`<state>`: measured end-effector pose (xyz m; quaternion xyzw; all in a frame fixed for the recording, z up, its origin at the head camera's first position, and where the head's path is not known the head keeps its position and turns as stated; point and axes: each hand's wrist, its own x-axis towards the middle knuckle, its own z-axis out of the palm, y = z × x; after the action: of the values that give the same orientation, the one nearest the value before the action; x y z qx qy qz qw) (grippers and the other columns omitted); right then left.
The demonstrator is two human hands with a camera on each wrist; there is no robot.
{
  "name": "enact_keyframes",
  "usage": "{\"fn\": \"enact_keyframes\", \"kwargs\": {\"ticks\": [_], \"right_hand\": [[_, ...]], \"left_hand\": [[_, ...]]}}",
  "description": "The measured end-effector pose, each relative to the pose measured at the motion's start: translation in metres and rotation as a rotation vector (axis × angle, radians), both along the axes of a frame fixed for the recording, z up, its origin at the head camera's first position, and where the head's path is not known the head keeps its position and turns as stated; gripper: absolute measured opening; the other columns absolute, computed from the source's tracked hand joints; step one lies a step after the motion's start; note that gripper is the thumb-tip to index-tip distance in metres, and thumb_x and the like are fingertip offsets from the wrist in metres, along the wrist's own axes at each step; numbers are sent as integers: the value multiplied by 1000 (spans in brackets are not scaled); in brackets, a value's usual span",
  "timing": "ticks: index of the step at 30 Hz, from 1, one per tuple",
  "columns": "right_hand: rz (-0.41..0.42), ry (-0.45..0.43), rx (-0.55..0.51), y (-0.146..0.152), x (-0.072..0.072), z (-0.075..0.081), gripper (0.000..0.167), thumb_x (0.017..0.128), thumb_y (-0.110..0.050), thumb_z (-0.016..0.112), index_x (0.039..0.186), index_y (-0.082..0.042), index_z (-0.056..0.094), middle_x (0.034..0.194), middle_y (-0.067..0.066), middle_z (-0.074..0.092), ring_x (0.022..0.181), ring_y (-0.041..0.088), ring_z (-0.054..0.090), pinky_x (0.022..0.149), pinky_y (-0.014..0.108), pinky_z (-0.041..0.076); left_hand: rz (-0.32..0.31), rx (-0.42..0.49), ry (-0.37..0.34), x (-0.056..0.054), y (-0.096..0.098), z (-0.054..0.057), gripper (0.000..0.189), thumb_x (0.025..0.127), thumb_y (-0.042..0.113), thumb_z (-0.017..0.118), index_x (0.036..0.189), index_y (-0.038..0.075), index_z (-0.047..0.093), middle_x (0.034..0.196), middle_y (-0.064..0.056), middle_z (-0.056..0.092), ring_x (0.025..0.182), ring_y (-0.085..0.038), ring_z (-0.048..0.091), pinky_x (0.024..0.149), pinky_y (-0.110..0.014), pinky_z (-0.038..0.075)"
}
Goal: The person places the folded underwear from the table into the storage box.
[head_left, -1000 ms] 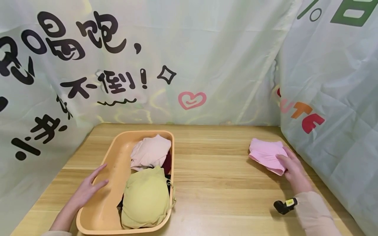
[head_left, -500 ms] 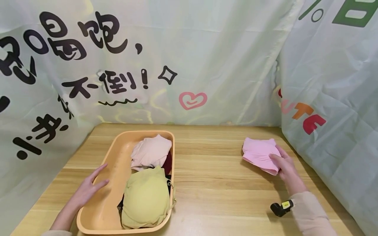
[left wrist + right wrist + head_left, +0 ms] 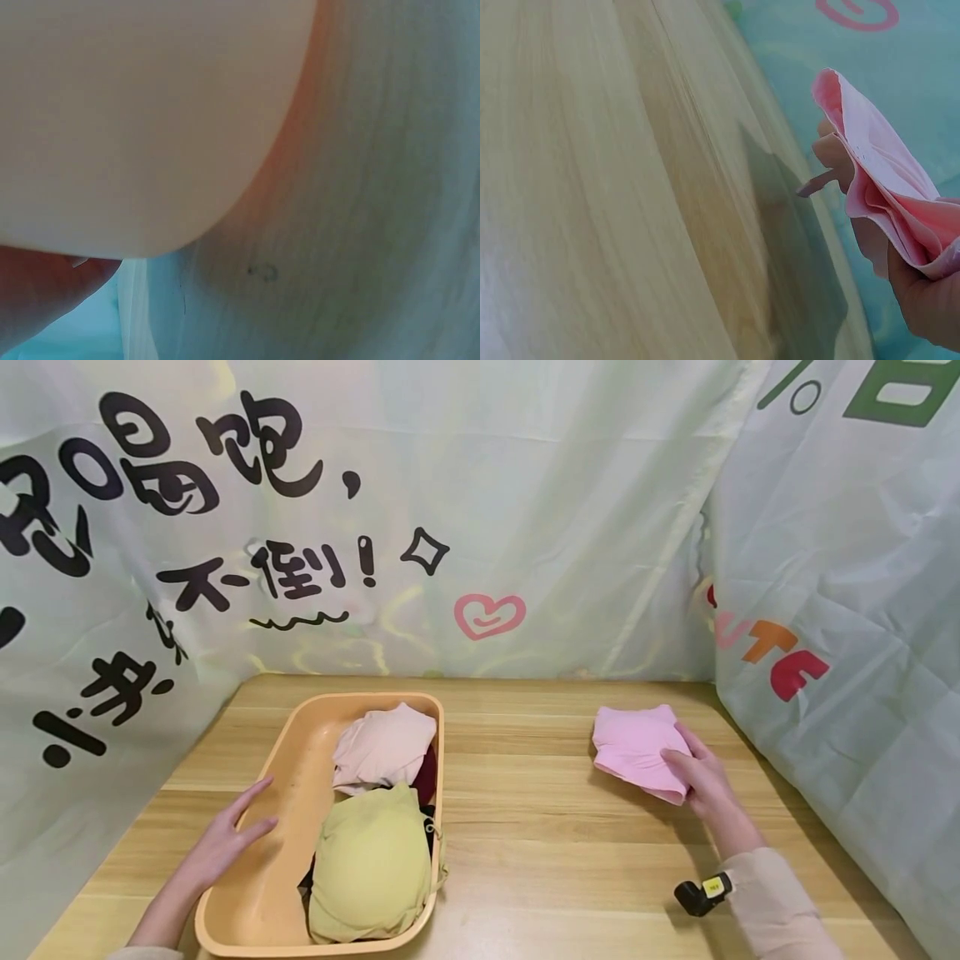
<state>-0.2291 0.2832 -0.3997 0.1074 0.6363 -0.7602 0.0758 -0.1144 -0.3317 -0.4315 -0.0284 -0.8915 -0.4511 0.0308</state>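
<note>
My right hand [image 3: 699, 774] grips a folded pink cloth [image 3: 636, 749] at its near right corner, holding it just above the wooden table [image 3: 555, 827]. The right wrist view shows the pink cloth [image 3: 885, 187] lifted off the wood, fingers [image 3: 832, 154] curled under its folds. My left hand [image 3: 225, 835] rests with straight fingers on the left rim of an orange plastic basin [image 3: 255, 902]. Inside the basin lie a yellow-green garment [image 3: 369, 860] in front and a pale pink garment [image 3: 382, 747] behind it, with dark fabric between them.
Printed fabric sheets [image 3: 480, 518] hang behind the table and along its right side [image 3: 847, 652], close to my right hand. A small black device [image 3: 697, 893] is strapped at my right wrist. The left wrist view is filled by the basin's wall [image 3: 142, 112].
My right hand has carried the pink cloth leftward, away from the right-hand sheet. The left hand and the basin have not moved.
</note>
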Motion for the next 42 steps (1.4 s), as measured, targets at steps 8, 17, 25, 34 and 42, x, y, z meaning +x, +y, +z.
{"fn": "enact_keyframes", "kwargs": {"ticks": [8,17,25,34,42], "right_hand": [[28,24,16,-13,2,7,78,88,-9,57,147,-21,7,154,6,-3,81,-2,49,67,11,46],[44,54,42,-33,0,13,73,90,-7,53,147,-20,11,154,7,0,80,0,49,66,12,46],[83,84,18,-48,0,15,70,90,-4,49,147,-18,11,153,9,1,83,1,49,67,13,47],[115,126,48,-63,-1,13,69,90,-1,48,147,-14,12,152,12,6,80,0,49,63,13,47],[136,133,61,-76,-1,10,68,90,-1,48,147,-14,13,152,11,8,81,1,49,63,14,47]], "left_hand": [[0,-4,-5,2,1,1,65,88,16,58,142,-1,25,141,-35,21,126,-55,16,95,-68,17],[3,-25,-5,2,-2,1,65,88,16,58,142,-1,25,140,-36,21,126,-55,17,94,-68,19],[1,-28,-14,1,0,1,65,89,19,57,142,1,24,141,-35,21,126,-56,17,94,-69,18],[7,-21,-27,0,0,1,66,89,19,58,143,1,24,141,-35,20,126,-55,16,95,-68,17],[8,-24,-35,-1,0,0,66,88,17,58,142,0,24,141,-36,20,127,-55,16,96,-68,18]]}}
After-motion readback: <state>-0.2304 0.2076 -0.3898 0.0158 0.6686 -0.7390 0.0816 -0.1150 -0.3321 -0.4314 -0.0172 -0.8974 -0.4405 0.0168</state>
